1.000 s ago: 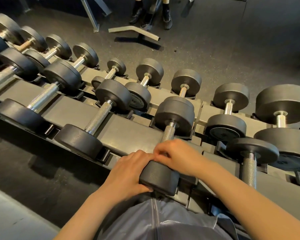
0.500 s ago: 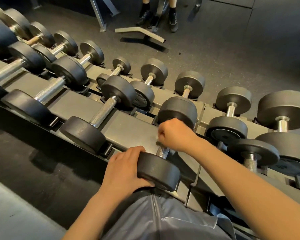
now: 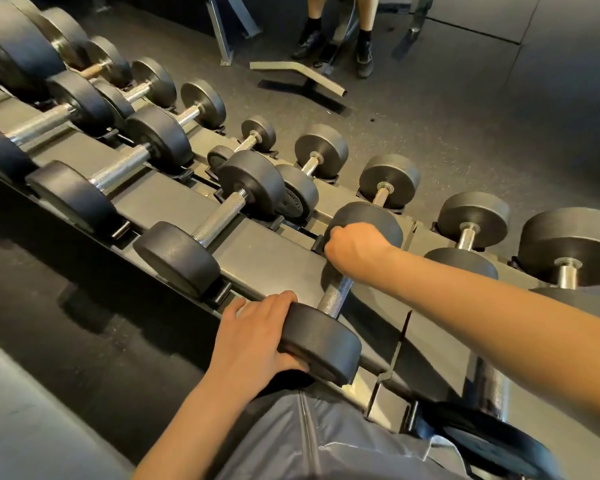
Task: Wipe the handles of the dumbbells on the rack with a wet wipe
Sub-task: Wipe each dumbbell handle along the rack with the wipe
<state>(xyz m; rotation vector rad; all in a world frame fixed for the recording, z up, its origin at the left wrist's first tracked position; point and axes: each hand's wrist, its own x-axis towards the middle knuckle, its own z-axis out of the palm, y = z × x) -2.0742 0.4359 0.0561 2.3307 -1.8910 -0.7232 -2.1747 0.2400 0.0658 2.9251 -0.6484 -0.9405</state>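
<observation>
Up top, the right hand (image 3: 352,249) gripped the dumbbell handle (image 3: 334,296), any wipe hidden inside the fist; the left hand (image 3: 257,336) clasped the near weight head (image 3: 321,341).

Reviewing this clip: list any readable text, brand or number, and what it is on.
Curved embossed lettering on the end face of a small black round dumbbell head on the far rail: too blurred to read.
The other black dumbbell heads, the grey metal rack and the grey garment show no text.
</observation>
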